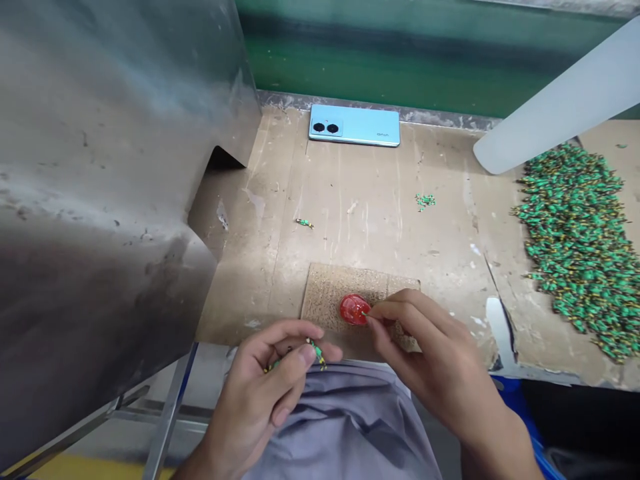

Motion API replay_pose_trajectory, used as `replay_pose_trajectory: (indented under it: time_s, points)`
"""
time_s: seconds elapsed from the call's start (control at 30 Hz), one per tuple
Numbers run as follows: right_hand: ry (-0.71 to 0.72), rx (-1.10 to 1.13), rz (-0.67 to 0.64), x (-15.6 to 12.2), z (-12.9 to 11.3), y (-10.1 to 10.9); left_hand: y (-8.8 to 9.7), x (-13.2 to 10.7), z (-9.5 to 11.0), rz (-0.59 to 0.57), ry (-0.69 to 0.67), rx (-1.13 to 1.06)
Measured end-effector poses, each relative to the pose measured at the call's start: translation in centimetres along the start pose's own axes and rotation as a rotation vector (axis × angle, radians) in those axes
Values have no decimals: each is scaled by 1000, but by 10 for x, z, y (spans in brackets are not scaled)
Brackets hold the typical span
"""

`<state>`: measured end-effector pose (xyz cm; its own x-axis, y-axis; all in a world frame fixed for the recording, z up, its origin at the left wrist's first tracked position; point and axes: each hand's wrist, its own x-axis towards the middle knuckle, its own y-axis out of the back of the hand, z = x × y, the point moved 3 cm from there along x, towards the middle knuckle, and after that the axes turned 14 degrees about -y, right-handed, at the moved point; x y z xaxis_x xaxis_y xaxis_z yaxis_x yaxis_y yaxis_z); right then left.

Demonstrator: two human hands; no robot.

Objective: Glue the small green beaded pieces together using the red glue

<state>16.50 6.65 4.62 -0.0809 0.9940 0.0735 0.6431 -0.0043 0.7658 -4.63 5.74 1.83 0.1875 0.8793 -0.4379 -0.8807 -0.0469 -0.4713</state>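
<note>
My left hand (265,393) is closed around small green, yellow and dark figurines; one green figurine (317,352) sticks out between thumb and fingers, and others are partly hidden in the palm. With thumb and index finger, my right hand (435,353) pinches a tiny green piece (365,313), its tip at the right side of a small red dish (350,303). A glossy red liquid seems to lie in the dish. Under it is a rough tan board (325,283) at the table's front edge.
A large heap of green figurines (580,247) covers the right side of the table, beneath a white tube (555,100). Tiny green pieces (425,201), a single figurine (305,223) and a light-blue phone (355,125) lie farther back. A metal housing (115,200) stands on the left.
</note>
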Motion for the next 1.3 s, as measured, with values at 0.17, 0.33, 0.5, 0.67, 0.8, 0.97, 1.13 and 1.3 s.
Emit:
replay_pose_trajectory:
  time_s: [0.17,0.33,0.5,0.67,0.8,0.97,1.13,1.3]
  points:
    - [33,-65,7,3,-3,2,4,3,-4,10,-15,149]
    - [29,-56,-4,7,-3,0,4,3,-7,-4,-100,394]
    - [25,-76,-37,11,-4,-2,4,3,-12,-6,-139,499]
    - [33,-77,-51,12,-6,-2,5,6,-11,-51,-223,614]
    - [46,-101,-41,12,-7,-1,4,7,-10,-71,-261,647]
    - [73,-173,-33,13,-11,-1,3,4,-12,-79,-253,652]
    - [52,-156,-52,14,-12,7,3,-1,-13,-34,-169,551]
    - [-81,-36,11,1,7,29,3,-2,-11,-64,-187,548]
